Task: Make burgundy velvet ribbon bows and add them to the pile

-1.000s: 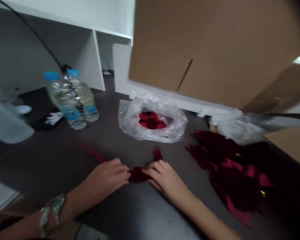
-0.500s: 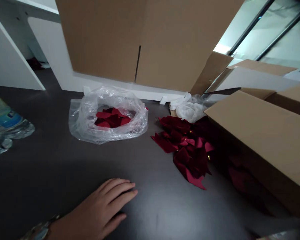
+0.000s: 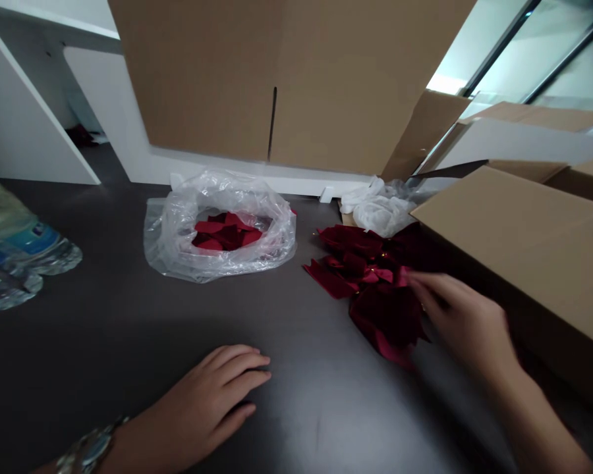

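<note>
Though touched at one edge, red bows (image 3: 383, 303) left of right hand's grip (image 3: 469, 322)

right hand (image 3: 467, 322) pinching red bows (image 3: 390, 303); left hand (image 3: 217, 395) on table (image 3: 286, 421)

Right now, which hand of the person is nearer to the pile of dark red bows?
The right hand. Its fingertips are at the right side of the pile of dark red bows; the left hand lies apart, to the pile's left and nearer the camera.
</note>
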Demonstrator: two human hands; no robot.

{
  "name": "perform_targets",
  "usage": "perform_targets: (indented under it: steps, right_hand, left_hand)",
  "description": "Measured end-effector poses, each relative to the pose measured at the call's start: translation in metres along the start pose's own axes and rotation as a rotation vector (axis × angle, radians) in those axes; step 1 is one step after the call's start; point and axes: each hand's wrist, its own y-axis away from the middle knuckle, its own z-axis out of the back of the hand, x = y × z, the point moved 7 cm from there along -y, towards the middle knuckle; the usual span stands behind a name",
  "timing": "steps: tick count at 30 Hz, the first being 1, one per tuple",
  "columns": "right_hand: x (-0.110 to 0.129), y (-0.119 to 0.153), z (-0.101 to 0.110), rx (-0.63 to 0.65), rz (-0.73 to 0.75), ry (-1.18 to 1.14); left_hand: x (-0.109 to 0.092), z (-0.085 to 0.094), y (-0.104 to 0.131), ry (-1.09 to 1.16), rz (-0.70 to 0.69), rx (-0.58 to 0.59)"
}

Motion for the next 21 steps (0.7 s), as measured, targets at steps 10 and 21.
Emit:
perform_targets:
  steps: [10,21]
  right_hand:
    - [0.01,-0.081,0.013,-0.257,-0.064,0.35]
    - [0.216,0.034,-0.034,0.963,0.67,-0.956]
  left_hand:
    - [-0.002,0.004,-0.003,0.095,0.025,0.015]
    - [0.074,0.043,0.014,0.919,0.486,-0.815]
